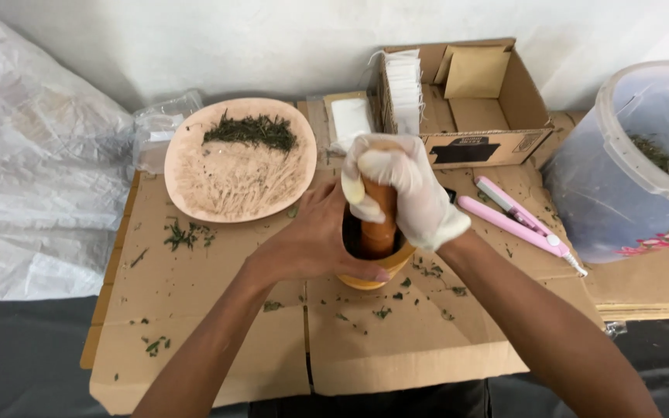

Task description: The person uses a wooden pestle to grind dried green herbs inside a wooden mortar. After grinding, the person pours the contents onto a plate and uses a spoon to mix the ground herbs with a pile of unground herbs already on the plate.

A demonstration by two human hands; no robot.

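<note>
My gloved right hand [404,190] is wrapped tight around the wooden pestle [379,224], which stands upright inside the wooden mortar [365,275] directly beneath it. My bare left hand [315,240] cups the mortar's left side, fingers curled against its wall, on the flattened cardboard [218,340].

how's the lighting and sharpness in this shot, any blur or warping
Head view: soft, even light with only faint shadows under the wooden mortar and the round plate; the gloved right hand on the pestle looks slightly smeared, the bare left hand sharper; the wide lens bows the plastic bucket and cardboard mat near the edges; no strong glare.
</note>
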